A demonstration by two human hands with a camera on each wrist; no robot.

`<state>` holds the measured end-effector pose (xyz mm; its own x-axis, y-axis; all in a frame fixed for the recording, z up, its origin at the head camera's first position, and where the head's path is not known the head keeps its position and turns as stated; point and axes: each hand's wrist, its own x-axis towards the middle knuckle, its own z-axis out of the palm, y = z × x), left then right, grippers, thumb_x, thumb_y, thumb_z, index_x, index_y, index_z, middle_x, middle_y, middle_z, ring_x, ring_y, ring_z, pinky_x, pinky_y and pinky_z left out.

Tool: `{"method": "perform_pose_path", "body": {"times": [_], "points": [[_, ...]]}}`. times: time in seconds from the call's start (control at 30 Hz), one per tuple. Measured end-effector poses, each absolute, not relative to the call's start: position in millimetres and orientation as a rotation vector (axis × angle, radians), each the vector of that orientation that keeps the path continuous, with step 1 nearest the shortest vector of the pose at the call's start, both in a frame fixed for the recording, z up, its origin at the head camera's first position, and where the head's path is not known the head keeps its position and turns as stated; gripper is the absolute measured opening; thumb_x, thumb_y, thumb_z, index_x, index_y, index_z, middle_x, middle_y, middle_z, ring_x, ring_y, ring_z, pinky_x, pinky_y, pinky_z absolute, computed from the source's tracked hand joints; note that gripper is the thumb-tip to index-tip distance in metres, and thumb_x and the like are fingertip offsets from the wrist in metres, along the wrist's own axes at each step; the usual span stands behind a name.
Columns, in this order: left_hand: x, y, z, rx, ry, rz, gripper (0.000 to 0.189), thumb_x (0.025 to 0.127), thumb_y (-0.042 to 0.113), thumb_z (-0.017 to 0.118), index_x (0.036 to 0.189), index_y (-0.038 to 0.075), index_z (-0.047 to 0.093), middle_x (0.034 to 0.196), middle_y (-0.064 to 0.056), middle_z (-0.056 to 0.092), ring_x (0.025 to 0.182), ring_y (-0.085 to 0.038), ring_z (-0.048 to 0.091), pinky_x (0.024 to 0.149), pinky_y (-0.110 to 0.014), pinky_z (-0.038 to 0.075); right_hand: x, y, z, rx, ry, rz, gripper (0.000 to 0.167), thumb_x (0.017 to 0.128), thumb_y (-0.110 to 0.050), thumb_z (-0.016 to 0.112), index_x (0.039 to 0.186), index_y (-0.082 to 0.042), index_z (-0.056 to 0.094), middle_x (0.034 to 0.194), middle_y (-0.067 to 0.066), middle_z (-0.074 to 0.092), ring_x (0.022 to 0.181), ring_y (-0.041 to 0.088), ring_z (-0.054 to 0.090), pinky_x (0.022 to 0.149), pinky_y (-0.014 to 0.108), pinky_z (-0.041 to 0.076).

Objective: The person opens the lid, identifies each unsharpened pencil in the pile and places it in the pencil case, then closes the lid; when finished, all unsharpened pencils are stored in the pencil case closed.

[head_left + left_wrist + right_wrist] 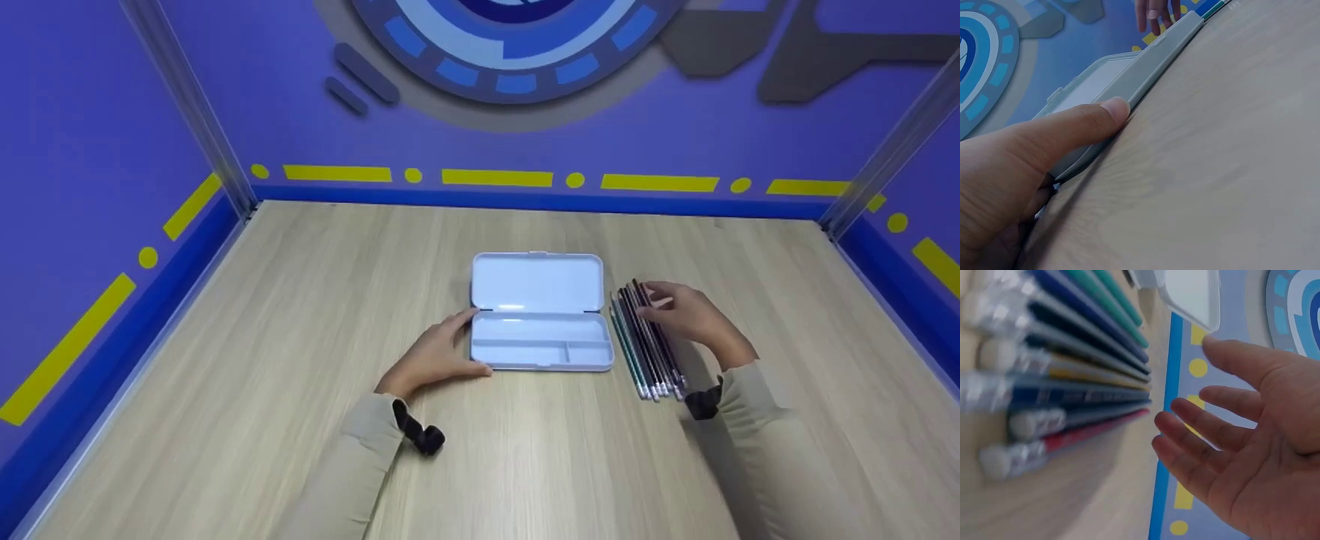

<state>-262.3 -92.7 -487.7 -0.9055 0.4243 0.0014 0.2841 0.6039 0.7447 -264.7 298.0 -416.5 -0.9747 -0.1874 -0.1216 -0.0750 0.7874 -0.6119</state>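
A white pencil case (537, 285) lies with its lid folded back, its lower tray divided into compartments that hold nothing. My left hand (435, 356) holds the case at its left end, the thumb on the front edge and the fingers by the back left corner; in the left wrist view the thumb (1084, 124) presses the front wall. To the right of the case lies a row of several pencils (649, 349), eraser ends towards me. Over their far ends hovers my right hand (694, 315); in the right wrist view its fingers (1202, 433) are spread, apart from the pencils.
The wooden table (337, 277) meets a blue-purple back wall (495, 150) with yellow marks. Side panels (90, 187) stand at left and right. Black straps (420, 431) are round both wrists.
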Motion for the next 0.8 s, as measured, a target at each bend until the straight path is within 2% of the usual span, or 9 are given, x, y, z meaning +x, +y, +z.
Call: {"method": "perform_pose_path", "body": {"times": [0.2, 0.47, 0.67, 0.8], "points": [[-261.4, -93.0, -487.0, 0.581, 2.637, 1.204, 0.105, 0.064, 0.047, 0.086, 0.15, 0.017, 0.033, 0.153, -0.01, 0.036, 0.143, -0.028, 0.031, 0.117, -0.043, 0.028, -257.8, 310.8, -418.8, -0.228, 2.773, -0.88, 0.061, 0.094, -0.019, 0.058, 0.14, 0.014, 0.036, 0.126, 0.038, 0.051, 0.114, 0.049, 0.054, 0.088, 0.053, 0.052], [-261.5, -93.2, -486.8, 0.562, 2.65, 1.191, 0.105, 0.064, 0.047, 0.086, 0.151, 0.017, 0.033, 0.154, -0.009, 0.036, 0.143, -0.028, 0.031, 0.117, -0.043, 0.027, -254.9, 321.5, -423.8, -0.221, 2.731, -0.853, 0.058, 0.093, -0.016, 0.061, 0.135, 0.017, 0.04, 0.116, 0.036, 0.058, 0.1, 0.04, 0.062, 0.08, 0.048, 0.054], [-260.6, -93.5, -486.3, 0.569, 2.645, 1.208, 0.107, 0.064, 0.048, 0.086, 0.151, 0.017, 0.033, 0.153, -0.01, 0.037, 0.142, -0.029, 0.033, 0.117, -0.044, 0.028, -253.9, 325.7, -426.6, -0.159, 2.709, -0.87, 0.053, 0.09, -0.012, 0.063, 0.132, 0.016, 0.046, 0.11, 0.033, 0.062, 0.087, 0.027, 0.065, 0.073, 0.038, 0.055], [-261.2, -93.4, -487.2, 0.573, 2.644, 1.211, 0.106, 0.064, 0.047, 0.086, 0.151, 0.018, 0.033, 0.153, -0.01, 0.037, 0.142, -0.028, 0.033, 0.117, -0.043, 0.028, -253.4, 327.9, -428.4, -0.171, 2.704, -0.871, 0.051, 0.089, -0.011, 0.065, 0.13, 0.015, 0.049, 0.106, 0.03, 0.064, 0.084, 0.023, 0.064, 0.07, 0.034, 0.053]]}}
